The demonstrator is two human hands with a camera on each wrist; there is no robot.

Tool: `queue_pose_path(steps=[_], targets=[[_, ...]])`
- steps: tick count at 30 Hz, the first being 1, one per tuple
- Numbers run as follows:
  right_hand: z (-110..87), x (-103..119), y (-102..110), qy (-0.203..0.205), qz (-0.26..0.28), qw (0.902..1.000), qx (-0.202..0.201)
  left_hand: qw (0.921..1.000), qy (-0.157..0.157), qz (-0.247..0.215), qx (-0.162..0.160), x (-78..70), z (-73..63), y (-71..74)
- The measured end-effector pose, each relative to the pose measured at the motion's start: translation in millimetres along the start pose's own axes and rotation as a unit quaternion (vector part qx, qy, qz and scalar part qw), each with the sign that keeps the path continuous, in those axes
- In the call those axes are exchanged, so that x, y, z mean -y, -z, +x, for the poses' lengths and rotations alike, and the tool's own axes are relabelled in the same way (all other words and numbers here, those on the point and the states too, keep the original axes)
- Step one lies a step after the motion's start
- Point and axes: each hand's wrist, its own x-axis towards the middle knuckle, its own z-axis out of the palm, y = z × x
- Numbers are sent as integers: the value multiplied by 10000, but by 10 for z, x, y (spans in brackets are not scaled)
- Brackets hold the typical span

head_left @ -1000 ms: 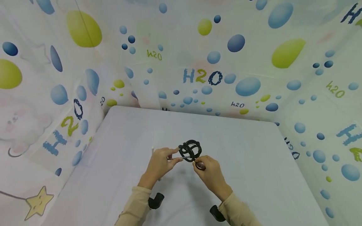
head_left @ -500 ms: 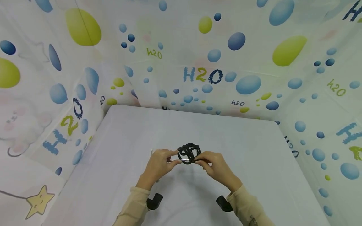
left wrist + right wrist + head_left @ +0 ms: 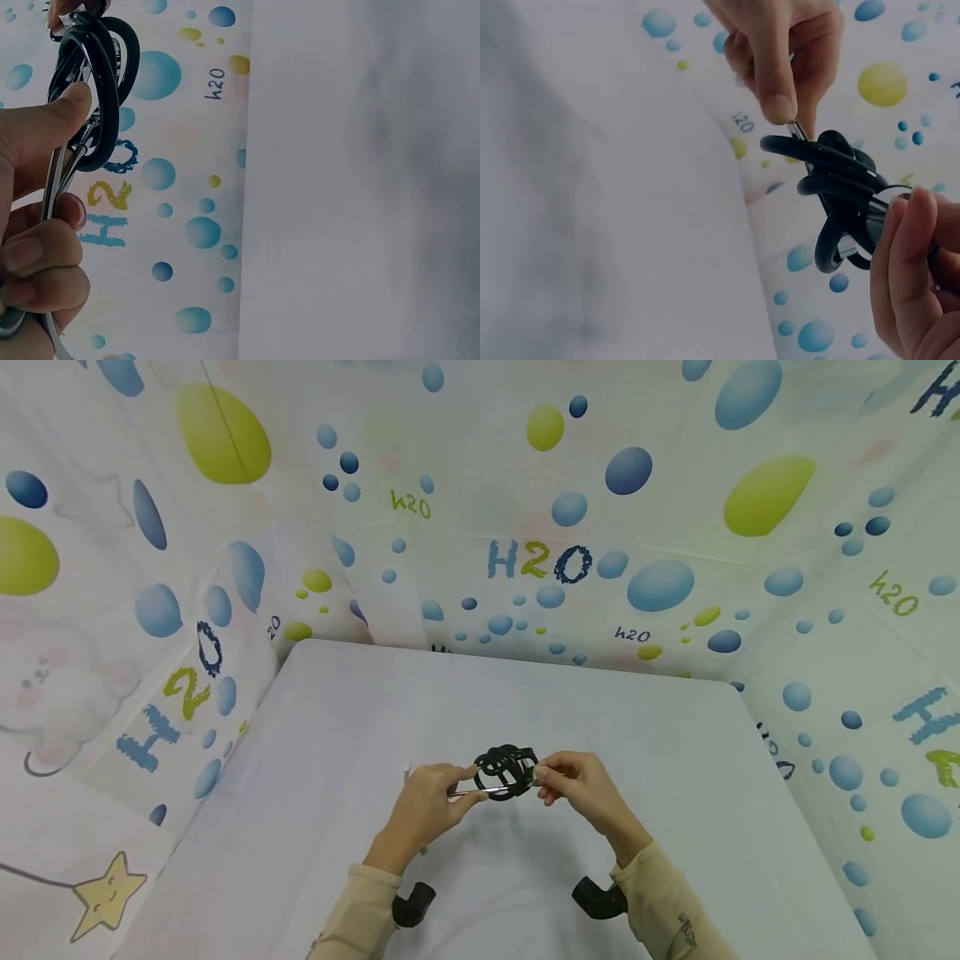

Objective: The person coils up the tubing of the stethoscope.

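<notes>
A stethoscope with black tubing (image 3: pixel 495 767), wound into a tangled coil, is held above the table between my hands. My left hand (image 3: pixel 423 802) grips its metal ear tubes (image 3: pixel 54 180), thumb against the metal close to the coil. A pale ear tip (image 3: pixel 407 770) shows beyond that hand in the head view. At the coil's right side, my right hand (image 3: pixel 588 789) pinches the end of the stethoscope with thumb and fingers. In the right wrist view, silvery metal (image 3: pixel 891 195) shows at those fingertips, and the fingers hide most of that end.
Below the hands lies a white table (image 3: pixel 360 710). A white curtain (image 3: pixel 465 510) with blue and yellow drops surrounds its back and sides. Black wrist pieces (image 3: pixel 414 906) sit at both beige sleeves.
My right hand has moved right and slightly up, shifting from the round chest piece to the coil's right side. The coil has turned and sits slightly lower. My left hand keeps its grip.
</notes>
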Motion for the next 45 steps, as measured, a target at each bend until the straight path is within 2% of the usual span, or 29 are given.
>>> queue_pose_path(steps=[8, 11, 13, 18, 22, 24, 27, 30, 33, 36, 39, 42, 45], targets=[[11, -19, 40, -679, 822, 9943, 44, 9999, 7, -9, -102, -36, -21, -12], [-10, -1, 18, -791, 911, 9927, -94, 9999, -45, 52, -105, -48, -23, -14], [-15, 20, -18, -751, 765, 9938, -282, 9998, -111, 128, -106, -50, -19, -14], [28, 35, -143, -227, 127, 9970, -731, 9991, -177, 360, -113, -38, -10, 3], [59, -27, -229, 268, 391, 9926, -1120, 9987, -114, 475, -161, -43, -6, 43], [69, -69, -265, 691, 679, 9849, -1432, 9988, -90, 418, -229, -57, 11, 61], [66, -113, -314, 1621, 833, 9674, -1757, 9991, -13, 219, -361, -83, 37, 69], [48, -142, -347, 2471, 624, 9503, -1790, 9990, 145, -45, -429, -105, 45, 53], [24, -160, -362, 2958, 376, 9397, -1673, 9985, 235, -174, -462, -110, 38, 29], [17, -174, -358, 3131, 297, 9354, -1614, 9984, 164, -115, -526, -108, 45, 21], [18, -174, -331, 3139, 387, 9366, -1507, 9986, 76, 32, -529, -106, 51, 26], [8, -121, -286, 2858, 469, 9467, -1410, 9988, 44, 192, -459, -112, 52, 42], [-22, -17, -266, 2360, 429, 9610, -1373, 9988, 43, 319, -372, -124, 51, 59]])
